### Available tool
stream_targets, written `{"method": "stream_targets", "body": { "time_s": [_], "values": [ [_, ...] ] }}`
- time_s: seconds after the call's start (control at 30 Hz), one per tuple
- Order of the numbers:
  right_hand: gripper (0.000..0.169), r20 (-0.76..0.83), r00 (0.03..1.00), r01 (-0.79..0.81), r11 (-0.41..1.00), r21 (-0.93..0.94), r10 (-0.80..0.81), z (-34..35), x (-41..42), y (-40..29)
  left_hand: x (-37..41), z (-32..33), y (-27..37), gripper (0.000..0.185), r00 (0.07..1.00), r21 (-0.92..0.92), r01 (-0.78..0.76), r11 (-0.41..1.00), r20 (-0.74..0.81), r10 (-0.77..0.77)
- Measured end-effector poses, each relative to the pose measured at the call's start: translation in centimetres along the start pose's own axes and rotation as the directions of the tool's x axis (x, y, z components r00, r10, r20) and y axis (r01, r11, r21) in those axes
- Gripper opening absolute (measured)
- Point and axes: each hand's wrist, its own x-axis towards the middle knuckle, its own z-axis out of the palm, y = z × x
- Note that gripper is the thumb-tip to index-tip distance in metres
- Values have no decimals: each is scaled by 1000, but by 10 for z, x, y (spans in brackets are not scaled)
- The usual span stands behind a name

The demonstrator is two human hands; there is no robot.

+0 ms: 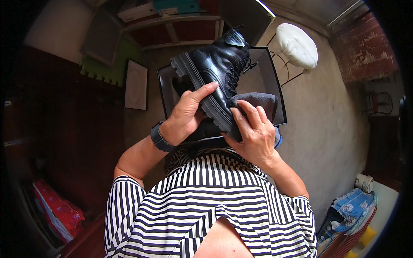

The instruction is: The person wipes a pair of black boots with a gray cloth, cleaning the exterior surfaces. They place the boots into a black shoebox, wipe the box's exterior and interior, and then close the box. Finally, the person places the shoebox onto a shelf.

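A black leather lace-up boot (214, 63) lies tilted over an open box, its toe towards me and its thick lugged sole facing left. My left hand (190, 113) grips the boot by the sole, with the thumb on the leather upper. My right hand (255, 130) is at the toe, its fingers pressing a grey cloth (258, 99) against the boot, thumb by the sole edge. The open box (267, 63) has dark edges and a grey inside. Something dark lies in the box behind the sole; what it is cannot be told.
A stool with a white padded seat (297, 46) stands at the upper right. A pale rectangular panel (136, 84) lies left of the box, near a green foam mat (111, 69). A cabinet (190, 30) stands beyond. Folded blue patterned fabric (351, 208) is at the lower right.
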Motion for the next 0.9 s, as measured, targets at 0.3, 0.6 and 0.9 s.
{"method": "stream_targets", "body": {
  "time_s": [0.3, 0.6, 0.9],
  "values": [
    [39, -277, 916, -150, 887, 436, 291, -43, -19, 66, -6, 8, 55, 18, 983, 64, -78, 995, 171, 66],
    [28, -235, 785, -362, 732, 576, 573, -21, -53, 104, 60, 20, 110, 89, 906, 893, -423, 155, 416, 74],
    [30, -186, 800, -373, 715, 592, 571, -11, -49, 97, 115, 3, 91, 64, 887, 852, -337, 401, 430, -170]
  ]
}}
